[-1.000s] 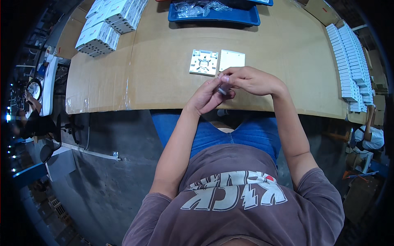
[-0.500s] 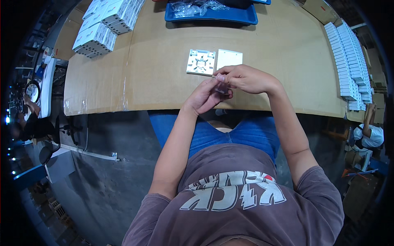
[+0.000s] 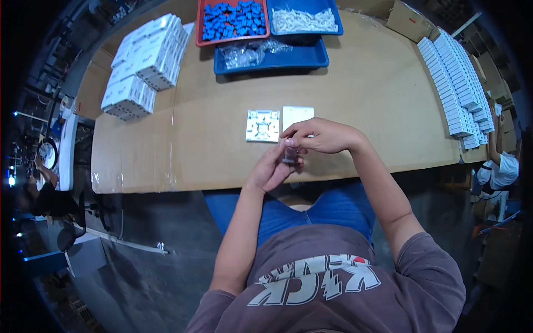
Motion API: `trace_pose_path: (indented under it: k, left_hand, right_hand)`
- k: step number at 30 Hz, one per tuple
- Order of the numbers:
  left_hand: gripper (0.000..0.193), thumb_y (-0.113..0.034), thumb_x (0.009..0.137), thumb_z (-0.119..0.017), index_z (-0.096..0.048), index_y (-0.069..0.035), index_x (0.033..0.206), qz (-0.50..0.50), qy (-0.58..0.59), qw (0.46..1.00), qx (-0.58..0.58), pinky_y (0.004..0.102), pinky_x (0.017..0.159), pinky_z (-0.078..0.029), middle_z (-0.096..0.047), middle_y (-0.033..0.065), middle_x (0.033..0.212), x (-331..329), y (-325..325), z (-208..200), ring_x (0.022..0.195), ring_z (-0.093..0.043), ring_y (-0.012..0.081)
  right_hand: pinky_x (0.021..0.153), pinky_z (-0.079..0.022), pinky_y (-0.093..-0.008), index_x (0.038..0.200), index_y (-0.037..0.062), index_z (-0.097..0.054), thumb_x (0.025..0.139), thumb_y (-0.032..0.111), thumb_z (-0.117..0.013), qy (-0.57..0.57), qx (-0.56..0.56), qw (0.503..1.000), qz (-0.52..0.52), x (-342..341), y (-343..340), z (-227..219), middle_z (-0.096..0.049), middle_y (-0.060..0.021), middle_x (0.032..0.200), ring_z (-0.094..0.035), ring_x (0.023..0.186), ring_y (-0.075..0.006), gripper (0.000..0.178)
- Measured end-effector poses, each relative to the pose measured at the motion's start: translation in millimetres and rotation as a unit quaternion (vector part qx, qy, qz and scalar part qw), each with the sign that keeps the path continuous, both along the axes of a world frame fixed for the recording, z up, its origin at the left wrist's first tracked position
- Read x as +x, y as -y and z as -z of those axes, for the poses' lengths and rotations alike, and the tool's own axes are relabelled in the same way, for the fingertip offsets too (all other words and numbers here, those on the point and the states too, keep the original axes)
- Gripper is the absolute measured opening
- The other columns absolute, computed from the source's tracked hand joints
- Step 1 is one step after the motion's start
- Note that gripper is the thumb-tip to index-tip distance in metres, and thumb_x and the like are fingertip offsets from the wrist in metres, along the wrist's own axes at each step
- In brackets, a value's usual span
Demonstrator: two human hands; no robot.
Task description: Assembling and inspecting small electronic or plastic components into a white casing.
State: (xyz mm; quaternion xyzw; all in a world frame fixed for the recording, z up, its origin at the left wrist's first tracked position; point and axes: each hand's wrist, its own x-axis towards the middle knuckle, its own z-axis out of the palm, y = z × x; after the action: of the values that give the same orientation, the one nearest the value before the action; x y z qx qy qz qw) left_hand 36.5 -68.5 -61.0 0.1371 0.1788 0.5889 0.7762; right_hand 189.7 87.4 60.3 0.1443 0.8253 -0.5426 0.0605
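Observation:
Above the table's near edge my two hands meet, their fingers closed around a small see-through plastic bag [image 3: 289,156]. My left hand [image 3: 270,169] grips it from below, palm turned up. From above, my right hand [image 3: 327,136] pinches its upper end. What the bag contains is too small to make out. Just beyond my fingers lies a white square plate with a moulded inner pattern [image 3: 262,126]. A plain white square plate [image 3: 298,114] is beside it on the right, its near part hidden by my right hand.
At the far side stand a red tray of blue parts [image 3: 198,40], a blue tray of white parts [image 3: 340,28] and a blue tray with clear plastic bags [image 3: 311,62]. White boxes [image 3: 141,64] are stacked left; more white boxes [image 3: 452,89] stand right. Other people work at both sides.
The view has tilted up, so the far trays show more fully and everything sits lower in the picture. Both hands stay together on the plastic bag.

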Motion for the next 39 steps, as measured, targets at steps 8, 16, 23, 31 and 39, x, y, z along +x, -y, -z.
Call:
trace_pose_path:
  k: [8,16,23,31,39]
  left_hand:
    - [0.063,-0.051,0.111,-0.041,-0.050,-0.001,0.148,0.004,0.030,0.999,0.013,0.0394,0.095,-0.052,-0.067,0.0111,0.128,0,0,-1,0.102,-0.064,0.0212]
    - [0.061,-0.048,0.111,-0.044,-0.049,-0.001,0.150,0.009,0.044,0.999,0.003,0.0394,0.096,-0.050,-0.065,0.0114,0.132,-2,-5,-6,0.101,-0.063,0.0204]
    - [0.060,-0.047,0.111,-0.045,-0.050,0.000,0.149,0.012,0.049,0.999,-0.019,0.0387,0.095,-0.049,-0.066,0.0118,0.131,-2,-5,-10,0.099,-0.063,0.0196]
    - [0.060,-0.046,0.112,-0.043,-0.050,0.001,0.148,0.020,0.044,0.999,-0.018,0.0394,0.095,-0.049,-0.066,0.0119,0.131,1,-7,-11,0.099,-0.062,0.0198]
    - [0.060,-0.046,0.112,-0.042,-0.051,0.001,0.148,0.016,0.040,0.999,-0.032,0.0397,0.095,-0.049,-0.066,0.0118,0.131,-3,-7,-13,0.098,-0.061,0.0199]
  right_hand:
    - [0.088,-0.054,-0.0302,0.119,-0.0029,-0.072,0.105,0.015,-0.062,-0.182,0.076,0.955,0.221,-23,-101,-17,-0.075,-0.0059,0.108,-0.067,0.096,-0.0123,0.025]
    - [0.092,-0.056,-0.0448,0.118,0.0114,-0.076,0.095,0.016,-0.062,-0.125,0.400,0.816,0.398,-75,-268,-9,-0.076,-0.0148,0.113,-0.072,0.103,-0.0324,0.028]
    - [0.093,-0.055,-0.0501,0.116,0.0124,-0.075,0.091,0.010,-0.059,-0.046,0.505,0.763,0.401,-110,-312,7,-0.075,-0.0150,0.115,-0.070,0.108,-0.0364,0.029]
    - [0.093,-0.054,-0.0495,0.114,0.0096,-0.074,0.090,0.009,-0.062,-0.025,0.552,0.737,0.389,-115,-340,27,-0.072,-0.0151,0.108,-0.068,0.109,-0.0364,0.026]
    - [0.088,-0.054,-0.0489,0.103,0.0074,-0.072,0.089,0.012,-0.070,-0.072,0.472,0.768,0.427,-113,-330,21,-0.073,-0.0154,0.103,-0.070,0.101,-0.0364,0.015]
